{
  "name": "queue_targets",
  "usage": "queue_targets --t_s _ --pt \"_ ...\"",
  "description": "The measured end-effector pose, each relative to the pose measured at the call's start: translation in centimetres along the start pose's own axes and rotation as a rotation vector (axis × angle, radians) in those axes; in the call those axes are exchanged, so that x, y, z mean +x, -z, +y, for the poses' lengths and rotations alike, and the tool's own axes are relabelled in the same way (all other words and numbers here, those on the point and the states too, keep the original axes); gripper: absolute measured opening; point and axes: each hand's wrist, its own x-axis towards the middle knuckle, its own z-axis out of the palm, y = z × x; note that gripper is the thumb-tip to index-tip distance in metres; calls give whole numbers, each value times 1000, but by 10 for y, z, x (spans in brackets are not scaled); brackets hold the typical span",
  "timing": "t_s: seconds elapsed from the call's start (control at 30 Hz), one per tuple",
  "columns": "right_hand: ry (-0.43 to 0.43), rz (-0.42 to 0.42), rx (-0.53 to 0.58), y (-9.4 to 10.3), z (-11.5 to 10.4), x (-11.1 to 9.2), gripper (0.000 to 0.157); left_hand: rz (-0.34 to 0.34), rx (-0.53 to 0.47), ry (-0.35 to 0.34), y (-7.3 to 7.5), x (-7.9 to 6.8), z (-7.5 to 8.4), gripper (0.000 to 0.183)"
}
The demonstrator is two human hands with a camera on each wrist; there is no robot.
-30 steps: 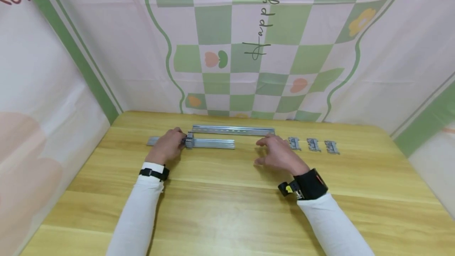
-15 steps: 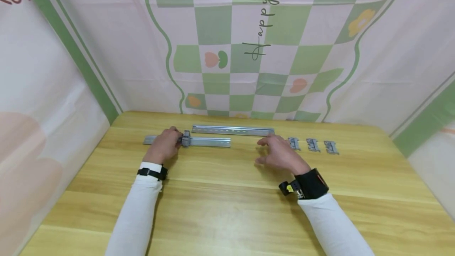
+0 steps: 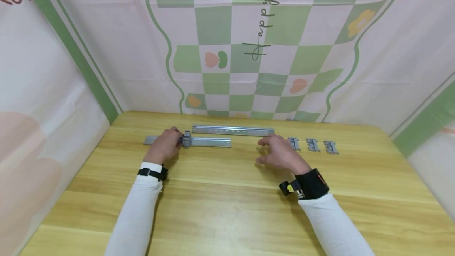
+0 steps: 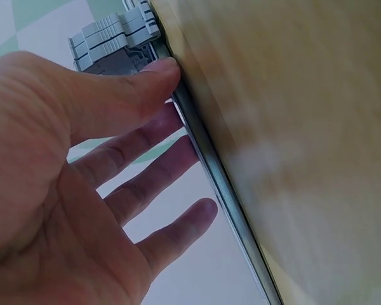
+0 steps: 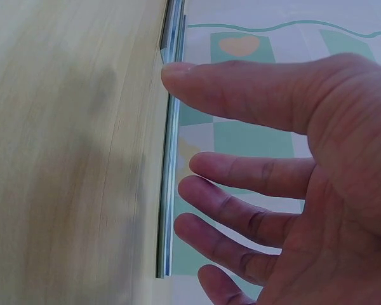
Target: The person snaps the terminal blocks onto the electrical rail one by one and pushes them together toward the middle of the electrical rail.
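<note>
My left hand (image 3: 163,144) pinches the edges of a metal DIN rail (image 3: 211,142), thumb on the near side and fingers across on the far side. Right beside the thumb, a few grey terminal blocks (image 3: 186,139) sit clipped together on this rail; the left wrist view shows the blocks (image 4: 114,35) close to the thumb tip. My right hand (image 3: 281,154) is held over the table with fingers spread and slightly bent, nothing between them. It is nearest to a loose grey terminal block (image 3: 294,144), which it partly covers in the head view.
A second slotted DIN rail (image 3: 232,130) lies behind the first, near the back of the wooden table (image 3: 227,208). Two more loose terminal blocks (image 3: 313,145) lie in a row to the right. A printed cloth (image 3: 249,82) hangs behind the table.
Over the past second my left hand has shifted slightly left, and the rail with its terminal blocks has moved along with it. My right hand has stayed nearly still.
</note>
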Motion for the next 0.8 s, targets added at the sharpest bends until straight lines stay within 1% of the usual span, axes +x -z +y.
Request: queue_targets --t_s 0.3,0.57,0.8 --pt "16 -2 -6 1 1 0 57 -12 -7 5 0 0 3 26" --pt "29 4 -11 0 5 0 57 -22 -11 17 1 -1 4 30" --pt "17 25 15 5 10 -1 57 23 -22 23 11 -3 9 46"
